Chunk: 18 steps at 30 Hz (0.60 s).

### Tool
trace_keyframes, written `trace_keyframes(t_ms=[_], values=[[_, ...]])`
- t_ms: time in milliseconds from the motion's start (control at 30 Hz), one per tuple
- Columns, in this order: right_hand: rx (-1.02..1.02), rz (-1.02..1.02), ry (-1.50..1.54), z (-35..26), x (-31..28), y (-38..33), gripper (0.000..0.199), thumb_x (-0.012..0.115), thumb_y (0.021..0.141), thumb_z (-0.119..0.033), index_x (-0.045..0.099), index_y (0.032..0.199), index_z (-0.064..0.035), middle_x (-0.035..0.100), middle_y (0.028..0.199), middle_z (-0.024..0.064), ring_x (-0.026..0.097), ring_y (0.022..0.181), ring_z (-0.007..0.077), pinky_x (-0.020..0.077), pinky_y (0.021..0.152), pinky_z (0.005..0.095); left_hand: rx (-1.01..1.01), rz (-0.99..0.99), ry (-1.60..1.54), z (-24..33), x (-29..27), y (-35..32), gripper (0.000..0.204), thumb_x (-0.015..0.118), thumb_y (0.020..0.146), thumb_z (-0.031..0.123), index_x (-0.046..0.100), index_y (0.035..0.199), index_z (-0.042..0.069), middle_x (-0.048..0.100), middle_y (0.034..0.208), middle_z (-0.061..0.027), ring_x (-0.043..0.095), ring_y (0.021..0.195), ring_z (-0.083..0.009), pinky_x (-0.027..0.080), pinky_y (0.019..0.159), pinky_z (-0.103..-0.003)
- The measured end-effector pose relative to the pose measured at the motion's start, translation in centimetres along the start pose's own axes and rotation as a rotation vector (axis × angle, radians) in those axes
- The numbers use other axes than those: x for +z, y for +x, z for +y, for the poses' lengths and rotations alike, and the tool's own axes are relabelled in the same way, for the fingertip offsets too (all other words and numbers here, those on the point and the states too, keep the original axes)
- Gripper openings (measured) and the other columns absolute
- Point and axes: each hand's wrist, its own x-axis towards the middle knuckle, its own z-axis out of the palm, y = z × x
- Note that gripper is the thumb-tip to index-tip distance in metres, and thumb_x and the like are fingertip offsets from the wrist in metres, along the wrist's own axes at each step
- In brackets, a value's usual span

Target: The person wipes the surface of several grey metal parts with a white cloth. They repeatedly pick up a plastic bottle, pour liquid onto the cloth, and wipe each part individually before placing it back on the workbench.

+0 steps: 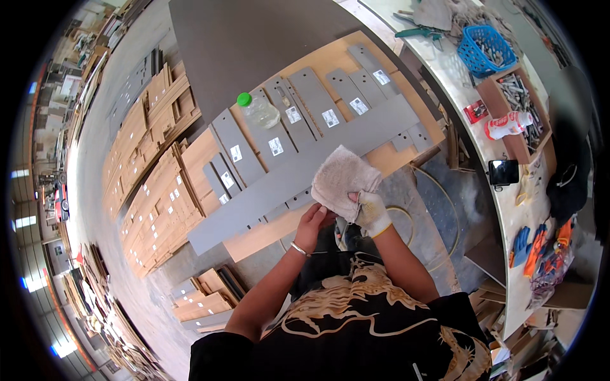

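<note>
A: Hands?
B: My gloved right hand has its fingers clamped on the rag, bunched so it stays spread over the long grey panel. My bare left hand sits at its 8 o'clock, fingers curled; grip unclear.
A: Nearby?
B: Plastic bottle, 11 o'clock, parked clear.

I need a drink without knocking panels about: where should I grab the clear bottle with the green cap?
Probably best around the neck just under the green cap, coming from above. The bottle seems to lie tilted on the grey panels, its wider body resting against them.
</note>
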Motion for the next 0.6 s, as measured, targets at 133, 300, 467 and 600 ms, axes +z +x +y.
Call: trace_keyframes(t_ms=[133, 300, 467, 600], values=[[0.042, -0.160, -0.085, 0.9, 2.0, -1.9, 0.068, 0.055, 0.087, 0.010, 0.043, 0.152, -0.0031, 0.061, 0.140, 0.0218, 0.066, 0.127, 0.0386, 0.0589, 0.106, 0.0530, 0.102, -0.079, -0.333, 1.9, -0.2, -2.0, 0.055, 0.061, 0.106, 0.037, 0.054, 0.148, 0.002, 0.068, 0.132, -0.0084, 0.066, 0.121, -0.0234, 0.051, 0.105, -0.041], [0.013, -0.202, -0.325, -0.3, 1.2, -3.2, 0.076, 0.057, 0.082, 0.010, 0.041, 0.155, -0.0025, 0.062, 0.139, 0.0187, 0.068, 0.123, 0.0314, 0.0602, 0.102, 0.0441, 0.208, -0.242, -0.488, 7.1, -0.3, -3.5, 0.066, 0.060, 0.104, 0.047, 0.051, 0.151, 0.001, 0.064, 0.142, -0.0115, 0.058, 0.134, -0.0267, 0.046, 0.113, -0.045], [0.064, -0.338, -0.484, -1.5, 5.4, -5.8, 0.072, 0.070, 0.085, 0.003, 0.046, 0.153, 0.0001, 0.064, 0.140, 0.0163, 0.067, 0.125, 0.0278, 0.0567, 0.106, 0.0430, 0.176, -0.192, -0.304, 8.8, -0.7, -5.6, 0.053, 0.065, 0.106, 0.035, 0.058, 0.142, -0.003, 0.067, 0.138, -0.0121, 0.064, 0.126, -0.0221, 0.051, 0.108, -0.039], [0.185, -0.289, -0.477, -2.0, 5.9, -6.9, 0.072, 0.076, 0.087, -0.007, 0.049, 0.152, 0.0021, 0.062, 0.145, 0.0161, 0.065, 0.129, 0.0292, 0.0543, 0.109, 0.0435, 0.072, -0.082, -0.092, 8.4, 0.4, -6.2, 0.040, 0.070, 0.103, 0.018, 0.062, 0.136, -0.003, 0.072, 0.130, -0.0091, 0.069, 0.116, -0.0181, 0.056, 0.099, -0.034]])
